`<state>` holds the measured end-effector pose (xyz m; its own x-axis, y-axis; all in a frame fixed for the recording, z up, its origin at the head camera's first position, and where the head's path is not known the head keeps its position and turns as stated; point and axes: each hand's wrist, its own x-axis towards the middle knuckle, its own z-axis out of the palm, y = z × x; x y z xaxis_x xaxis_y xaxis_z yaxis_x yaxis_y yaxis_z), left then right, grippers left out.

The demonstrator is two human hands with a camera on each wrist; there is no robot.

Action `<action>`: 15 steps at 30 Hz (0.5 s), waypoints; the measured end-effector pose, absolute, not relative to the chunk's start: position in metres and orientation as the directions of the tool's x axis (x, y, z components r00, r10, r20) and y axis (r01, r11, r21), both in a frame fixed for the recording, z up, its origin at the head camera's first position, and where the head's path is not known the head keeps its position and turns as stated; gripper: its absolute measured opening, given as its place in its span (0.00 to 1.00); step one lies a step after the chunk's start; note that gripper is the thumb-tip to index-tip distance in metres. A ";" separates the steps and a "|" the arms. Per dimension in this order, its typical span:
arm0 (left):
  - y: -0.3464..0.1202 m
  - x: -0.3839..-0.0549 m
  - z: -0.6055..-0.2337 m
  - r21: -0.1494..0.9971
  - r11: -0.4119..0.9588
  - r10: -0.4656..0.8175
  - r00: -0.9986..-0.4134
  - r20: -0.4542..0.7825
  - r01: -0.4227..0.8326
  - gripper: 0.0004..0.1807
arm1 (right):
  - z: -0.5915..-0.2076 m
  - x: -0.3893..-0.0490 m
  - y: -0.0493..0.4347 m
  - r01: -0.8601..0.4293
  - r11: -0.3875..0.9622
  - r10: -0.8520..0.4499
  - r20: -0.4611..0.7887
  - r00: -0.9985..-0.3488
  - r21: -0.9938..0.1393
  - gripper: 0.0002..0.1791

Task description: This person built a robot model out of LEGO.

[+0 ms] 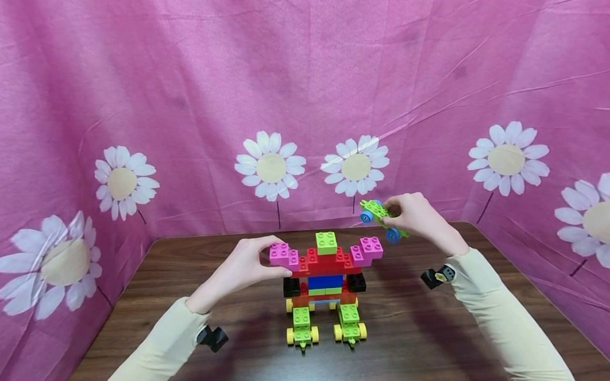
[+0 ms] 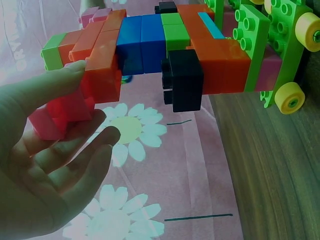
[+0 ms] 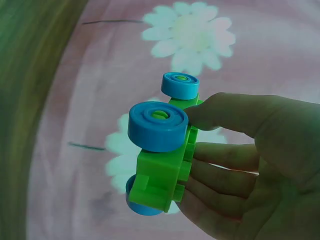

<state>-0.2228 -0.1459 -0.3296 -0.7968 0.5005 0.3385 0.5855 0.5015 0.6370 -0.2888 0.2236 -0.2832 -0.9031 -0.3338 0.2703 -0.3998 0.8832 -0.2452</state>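
Observation:
A toy figure of building blocks (image 1: pixel 324 261) stands on the table, red across its upper part with a lime block (image 1: pixel 326 242) on top. My left hand (image 1: pixel 247 265) pinches the pink blocks (image 1: pixel 279 254) at its left end between thumb and fingers. In the left wrist view the thumb lies along the red block (image 2: pixel 103 70). Raised behind the figure's right end, my right hand (image 1: pixel 419 214) grips a green toy-block car base with blue wheels (image 3: pixel 160 170). That base is tilted in the air, its studs facing the fingers in the right wrist view.
Matching pink blocks (image 1: pixel 367 249) form the figure's right end. Black blocks (image 1: pixel 356 283) stick out at its sides. Two lime wheeled bases with yellow wheels (image 1: pixel 302 329) are at its foot. Beneath is a dark wooden table (image 1: pixel 396 347); a pink daisy-print cloth (image 1: pixel 298 70) hangs behind.

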 end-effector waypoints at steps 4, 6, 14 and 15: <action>-0.147 -0.223 -0.332 0.653 0.488 0.501 -0.799 0.334 0.579 0.22 | -0.264 -0.280 0.212 -0.420 0.873 -0.351 0.279 -0.894 -0.249 0.17; -0.147 -0.223 -0.333 0.656 0.484 0.502 -0.798 0.334 0.579 0.23 | -0.256 -0.276 0.206 -0.439 0.864 -0.366 0.291 -0.884 -0.246 0.16; -0.148 -0.224 -0.333 0.660 0.470 0.509 -0.791 0.339 0.585 0.22 | -0.232 -0.260 0.186 -0.561 0.795 -0.470 0.351 -0.810 -0.232 0.11; -0.147 -0.225 -0.333 0.661 0.471 0.509 -0.792 0.338 0.585 0.22 | -0.230 -0.258 0.183 -0.576 0.784 -0.484 0.352 -0.801 -0.232 0.11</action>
<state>-0.2247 -0.1474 -0.3328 -0.7917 0.5088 0.3382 0.5847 0.4705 0.6609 -0.2576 0.1833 -0.2299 -0.8009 -0.4843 0.3521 -0.5760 0.7839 -0.2320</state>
